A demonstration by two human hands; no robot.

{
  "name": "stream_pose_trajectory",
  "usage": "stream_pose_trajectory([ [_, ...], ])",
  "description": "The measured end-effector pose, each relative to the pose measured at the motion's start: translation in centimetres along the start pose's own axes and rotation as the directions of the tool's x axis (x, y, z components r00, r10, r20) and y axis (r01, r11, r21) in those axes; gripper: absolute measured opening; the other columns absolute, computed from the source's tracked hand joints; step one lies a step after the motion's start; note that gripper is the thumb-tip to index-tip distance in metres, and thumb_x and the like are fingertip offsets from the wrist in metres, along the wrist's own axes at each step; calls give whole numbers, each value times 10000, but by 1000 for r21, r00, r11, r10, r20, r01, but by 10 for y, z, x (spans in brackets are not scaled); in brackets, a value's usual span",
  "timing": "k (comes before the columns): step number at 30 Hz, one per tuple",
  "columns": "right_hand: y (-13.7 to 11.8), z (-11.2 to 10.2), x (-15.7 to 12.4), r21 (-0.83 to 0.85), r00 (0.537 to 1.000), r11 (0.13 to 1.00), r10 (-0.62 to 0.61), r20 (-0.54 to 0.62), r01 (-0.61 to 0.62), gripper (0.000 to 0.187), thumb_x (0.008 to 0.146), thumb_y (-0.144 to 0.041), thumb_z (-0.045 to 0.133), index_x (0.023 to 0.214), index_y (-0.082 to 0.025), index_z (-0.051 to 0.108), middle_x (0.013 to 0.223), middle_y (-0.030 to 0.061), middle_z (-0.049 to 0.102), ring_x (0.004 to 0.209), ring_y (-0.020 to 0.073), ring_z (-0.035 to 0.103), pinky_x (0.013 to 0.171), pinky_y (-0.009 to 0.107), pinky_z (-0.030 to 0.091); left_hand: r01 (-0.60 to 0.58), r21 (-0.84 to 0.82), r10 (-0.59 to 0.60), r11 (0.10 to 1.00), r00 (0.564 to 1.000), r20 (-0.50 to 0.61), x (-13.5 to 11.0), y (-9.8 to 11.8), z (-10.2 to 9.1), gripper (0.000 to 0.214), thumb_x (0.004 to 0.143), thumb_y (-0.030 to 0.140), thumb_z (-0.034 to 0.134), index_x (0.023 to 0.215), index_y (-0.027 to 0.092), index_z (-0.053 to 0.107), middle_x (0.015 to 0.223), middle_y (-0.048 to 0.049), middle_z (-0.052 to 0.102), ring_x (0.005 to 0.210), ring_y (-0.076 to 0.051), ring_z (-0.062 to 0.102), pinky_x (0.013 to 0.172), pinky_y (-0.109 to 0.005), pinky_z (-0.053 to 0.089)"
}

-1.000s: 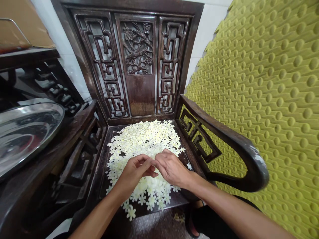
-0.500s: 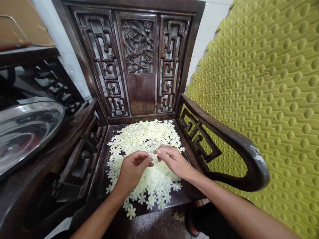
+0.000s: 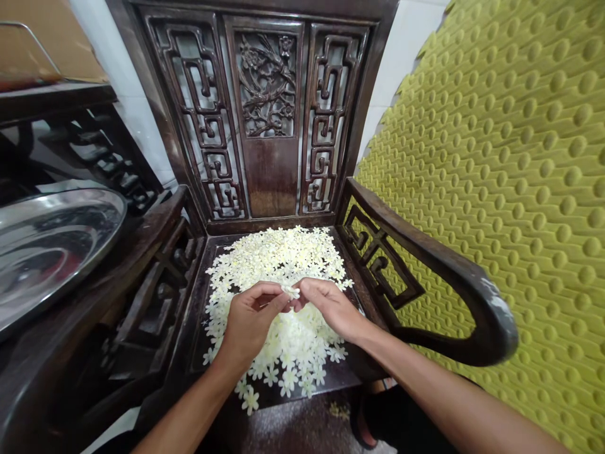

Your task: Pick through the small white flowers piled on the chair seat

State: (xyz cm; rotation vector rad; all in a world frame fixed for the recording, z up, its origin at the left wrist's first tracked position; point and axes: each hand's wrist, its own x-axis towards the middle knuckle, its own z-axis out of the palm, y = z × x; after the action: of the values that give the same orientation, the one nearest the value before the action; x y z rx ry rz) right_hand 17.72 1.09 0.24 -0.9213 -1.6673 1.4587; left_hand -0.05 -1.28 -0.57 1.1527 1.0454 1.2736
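Observation:
Both my hands meet above a heap of small white flowers (image 3: 283,252) with pale yellow centres, spread over a dark wooden chair seat. Between my fingertips is a white flower piece (image 3: 290,291), small and partly covered. My left hand (image 3: 255,315) pinches it from the left with thumb and forefinger. From the right, the thumb and fingers of my right hand (image 3: 328,306) close on its other side. Whether it is one flower or several stacked together I cannot tell. Some loose flowers (image 3: 249,400) lie at the seat's front edge.
The chair's carved back (image 3: 271,170) rises behind the flowers. A curved right armrest (image 3: 425,252) and a left armrest (image 3: 94,302) flank the seat. On the left stands a shiny metal tray (image 3: 111,211). Yellow-green textured padding (image 3: 520,157) covers the right side.
My fingertips have shifted slightly around the small white flower piece, which shows a little more between them now. The view has moved slightly; the heap looks the same.

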Motion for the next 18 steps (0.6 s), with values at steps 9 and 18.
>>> stream_pose_trajectory([
  [9,3,10,-3,-61,998,998,-16,-65,12,292,883,-464,671,952,-198,570,800,-4,593,763,152,566,714,276,462,-190,211,198,959,980,-19,-6,-2,2,119,819,219,713,711,197,668,761,-11,604,699,-156,595,643,-268,510],
  [18,-3,9,-9,-508,974,843,-223,-34,176,170,1017,-296,458,883,-202,503,788,4,530,742,156,504,684,277,395,-99,147,103,984,994,-25,-8,-6,5,117,797,255,754,726,181,698,795,-16,611,662,-139,590,593,-256,525],
])
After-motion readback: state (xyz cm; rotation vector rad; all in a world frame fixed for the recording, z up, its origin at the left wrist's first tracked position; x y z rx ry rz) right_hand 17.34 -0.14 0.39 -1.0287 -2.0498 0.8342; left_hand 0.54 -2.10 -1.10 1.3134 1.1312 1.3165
